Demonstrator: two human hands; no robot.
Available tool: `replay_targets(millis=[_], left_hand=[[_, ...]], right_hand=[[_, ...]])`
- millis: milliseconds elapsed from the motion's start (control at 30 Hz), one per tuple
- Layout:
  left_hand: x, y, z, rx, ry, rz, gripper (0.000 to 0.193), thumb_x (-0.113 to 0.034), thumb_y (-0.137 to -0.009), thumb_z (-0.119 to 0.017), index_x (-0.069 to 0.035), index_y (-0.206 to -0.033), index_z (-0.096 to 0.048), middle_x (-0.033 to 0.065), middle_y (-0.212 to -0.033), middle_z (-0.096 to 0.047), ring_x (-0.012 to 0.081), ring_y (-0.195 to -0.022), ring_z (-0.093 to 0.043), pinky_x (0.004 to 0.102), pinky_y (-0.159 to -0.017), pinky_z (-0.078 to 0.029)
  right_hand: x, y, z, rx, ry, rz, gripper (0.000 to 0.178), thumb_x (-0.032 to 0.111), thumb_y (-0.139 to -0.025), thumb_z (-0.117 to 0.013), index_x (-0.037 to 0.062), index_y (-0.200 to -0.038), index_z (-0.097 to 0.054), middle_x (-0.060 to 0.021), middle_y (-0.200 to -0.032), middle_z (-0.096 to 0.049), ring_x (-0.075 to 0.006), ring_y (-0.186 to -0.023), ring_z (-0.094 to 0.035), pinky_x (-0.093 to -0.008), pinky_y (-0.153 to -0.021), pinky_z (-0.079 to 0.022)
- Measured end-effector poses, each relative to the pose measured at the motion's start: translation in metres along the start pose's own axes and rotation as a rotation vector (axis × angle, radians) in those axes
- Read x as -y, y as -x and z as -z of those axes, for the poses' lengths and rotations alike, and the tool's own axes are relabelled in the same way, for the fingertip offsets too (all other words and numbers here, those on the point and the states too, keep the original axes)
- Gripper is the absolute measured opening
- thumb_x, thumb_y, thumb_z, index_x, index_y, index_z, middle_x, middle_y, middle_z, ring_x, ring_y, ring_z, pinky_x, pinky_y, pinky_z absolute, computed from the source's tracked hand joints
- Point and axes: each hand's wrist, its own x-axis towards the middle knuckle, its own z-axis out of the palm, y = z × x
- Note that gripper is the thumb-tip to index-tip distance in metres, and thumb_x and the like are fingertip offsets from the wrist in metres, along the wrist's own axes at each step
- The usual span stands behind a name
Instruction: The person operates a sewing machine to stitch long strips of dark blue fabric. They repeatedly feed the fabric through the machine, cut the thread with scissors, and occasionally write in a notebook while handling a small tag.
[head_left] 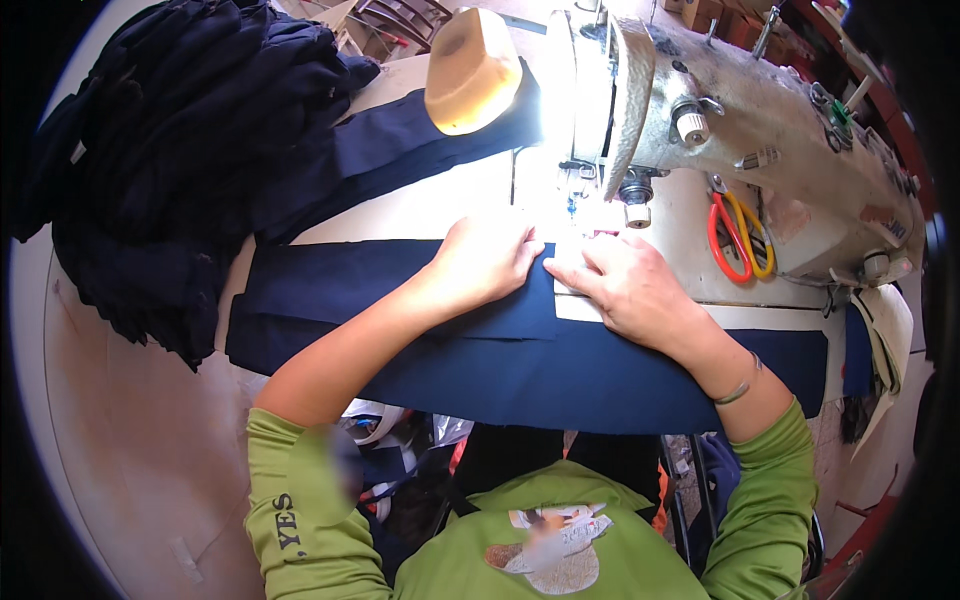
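My left hand is closed in a pinch at the upper right corner of a folded navy fabric piece, just left of the needle area. Beside it, my right hand rests palm down on the pale machine bed. Its thumb stretches left to the fabric's edge, apart from the other fingers, which bend near the presser foot. The sewing machine stands above both hands, its needle area bright with glare. A larger navy panel lies beneath my wrists along the table's front edge.
Dark navy garments are heaped at the left. A worn yellowish block weighs down navy strips. Scissors with red and yellow handles lie under the machine arm. Pale and navy pieces hang at the right edge.
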Motion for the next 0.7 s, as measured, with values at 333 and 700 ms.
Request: replay_targets(millis=[333, 700], left_hand=[[-0.009, 0.036, 0.001, -0.054, -0.179, -0.419, 0.044, 0.002, -0.072, -0.064, 0.002, -0.116, -0.067, 0.0146, -0.123, -0.065, 0.0306, -0.113, -0.062, 0.0399, -0.096, -0.052], [-0.004, 0.013, -0.010, -0.076, -0.034, -0.387, 0.039, 0.002, -0.082, -0.063, 0.000, -0.121, -0.065, 0.0173, -0.125, -0.064, 0.0333, -0.114, -0.062, 0.0397, -0.096, -0.052]], right_hand=[[-0.001, 0.004, 0.002, 0.019, 0.037, -0.047, 0.039, 0.007, -0.078, -0.063, 0.0108, -0.115, -0.070, -0.0047, -0.084, -0.058, -0.0236, -0.085, -0.061, -0.0376, -0.080, -0.047], [-0.004, 0.003, 0.011, 0.036, 0.163, -0.135, 0.031, 0.006, -0.085, -0.056, 0.0074, -0.113, -0.070, -0.0032, -0.084, -0.066, -0.0201, -0.078, -0.064, -0.0346, -0.080, -0.045]])
